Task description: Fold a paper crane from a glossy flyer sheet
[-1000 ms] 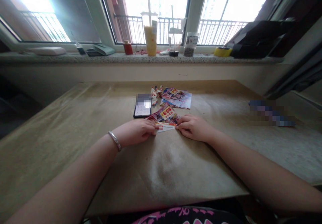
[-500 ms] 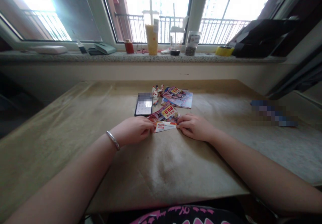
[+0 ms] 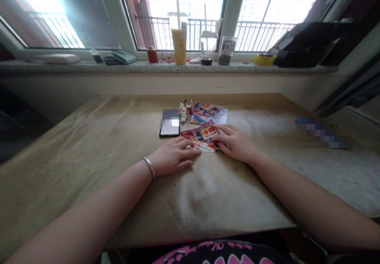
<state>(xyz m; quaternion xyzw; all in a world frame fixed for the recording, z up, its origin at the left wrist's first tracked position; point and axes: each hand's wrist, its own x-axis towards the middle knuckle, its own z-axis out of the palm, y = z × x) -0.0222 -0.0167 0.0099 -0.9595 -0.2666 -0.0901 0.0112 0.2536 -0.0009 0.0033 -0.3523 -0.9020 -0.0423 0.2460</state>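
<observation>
A colourful printed leaflet point(image 3: 204, 137) lies on the table between my hands, with a white strip folded up along its near edge. My left hand point(image 3: 175, 153) rests flat on the leaflet's left end, fingers stretched and slightly spread. On the right end lies my right hand point(image 3: 234, 141), its fingers apart over the paper. Both hands touch the leaflet without gripping it. Just beyond my left hand is a phone point(image 3: 170, 124) with a lit screen. More printed leaflets point(image 3: 215, 114) are piled behind, beside a small folded paper piece point(image 3: 185, 109) in red and white.
A beige cover lies over the table point(image 3: 142, 216). At the right is a blurred flat bluish item point(image 3: 322, 133). The windowsill point(image 3: 118, 69) holds a yellow drink cup point(image 3: 179, 44), a red jar point(image 3: 152, 55), a clear cup point(image 3: 208, 46), yellow tape point(image 3: 265, 59) and a black bag point(image 3: 308, 44).
My fingers have gone from pinching the leaflet's near edge to lying spread on it. The leaflet has shifted slightly right, and my left hand has moved right with it.
</observation>
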